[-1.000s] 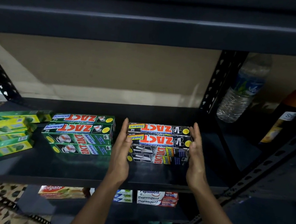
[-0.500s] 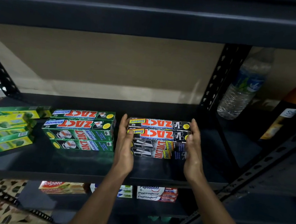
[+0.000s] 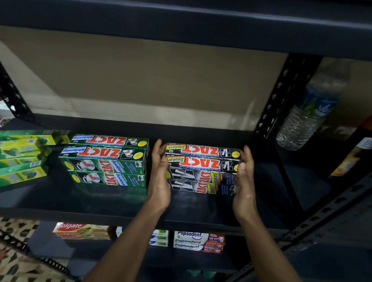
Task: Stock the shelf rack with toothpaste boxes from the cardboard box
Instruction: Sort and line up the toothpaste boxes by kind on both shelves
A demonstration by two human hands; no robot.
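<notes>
A stack of black Zact Smokers toothpaste boxes (image 3: 201, 169) rests on the dark middle shelf (image 3: 114, 204) of the rack. My left hand (image 3: 159, 174) lies flat against the stack's left end and my right hand (image 3: 245, 181) against its right end, so both palms press the stack between them. To the left sits a stack of green Zact Whitening boxes (image 3: 106, 159), close to my left hand. Further left lies a pile of green and yellow Darlie boxes (image 3: 11, 157), slightly fanned. The cardboard box is out of view.
A water bottle (image 3: 310, 110) leans behind the perforated upright (image 3: 276, 97) on the neighbouring shelf, beside an orange-capped bottle (image 3: 363, 145). On the lower shelf lie Colgate boxes (image 3: 79, 230) and Pepsodent boxes (image 3: 198, 242). A dark shelf board runs overhead. Patterned floor shows below.
Both hands have stayed on the ends of the black stack and nudged it slightly back on the shelf; the view has shifted a little.
</notes>
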